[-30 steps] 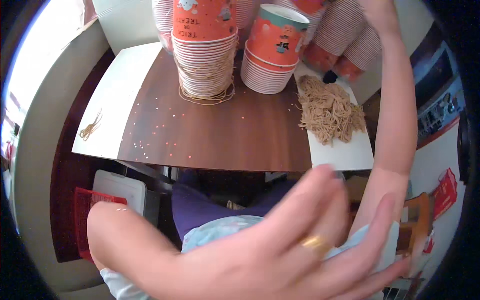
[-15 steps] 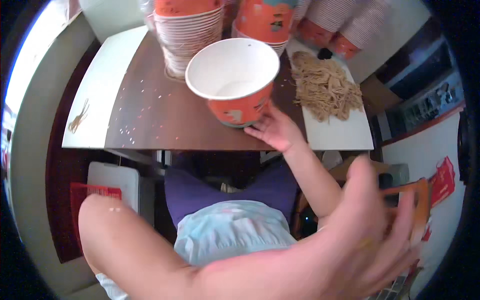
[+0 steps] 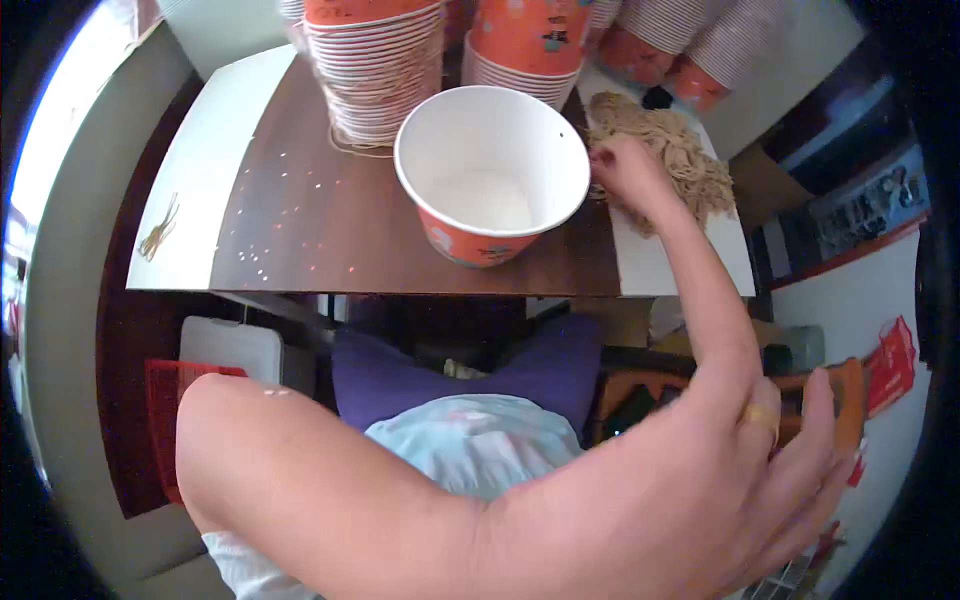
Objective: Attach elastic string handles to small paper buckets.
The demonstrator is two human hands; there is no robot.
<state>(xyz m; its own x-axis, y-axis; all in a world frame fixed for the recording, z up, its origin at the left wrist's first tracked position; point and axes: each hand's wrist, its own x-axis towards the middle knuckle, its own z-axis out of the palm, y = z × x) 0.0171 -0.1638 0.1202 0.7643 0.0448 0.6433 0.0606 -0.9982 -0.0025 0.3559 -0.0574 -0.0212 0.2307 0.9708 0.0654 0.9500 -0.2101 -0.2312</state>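
Note:
A large white-lined paper bucket [image 3: 465,160] with an orange printed outside stands upright on the brown table, its open mouth tilted toward me. Just right of its rim, my right hand [image 3: 632,175] is over the left edge of a heap of tan strings [image 3: 690,165]. Its fingers are curled together; whether a string is between them I cannot make out. My left arm crosses close in front of me to the right. At its end my left hand [image 3: 745,490], with a ring on one finger, has its fingers spread and holds nothing.
Tall stacks of orange buckets [image 3: 375,85] stand at the back, with more stacked buckets [image 3: 535,50] beside them. A few loose strings [image 3: 158,235] lie on the white left end of the table [image 3: 195,190]. Below left are a grey lidded bin [image 3: 232,350] and a red basket [image 3: 175,400].
My right hand has left the bucket's lower side and moved up and right to the string heap. The bucket has shifted slightly right and stands apart from that hand. My left hand stays in front.

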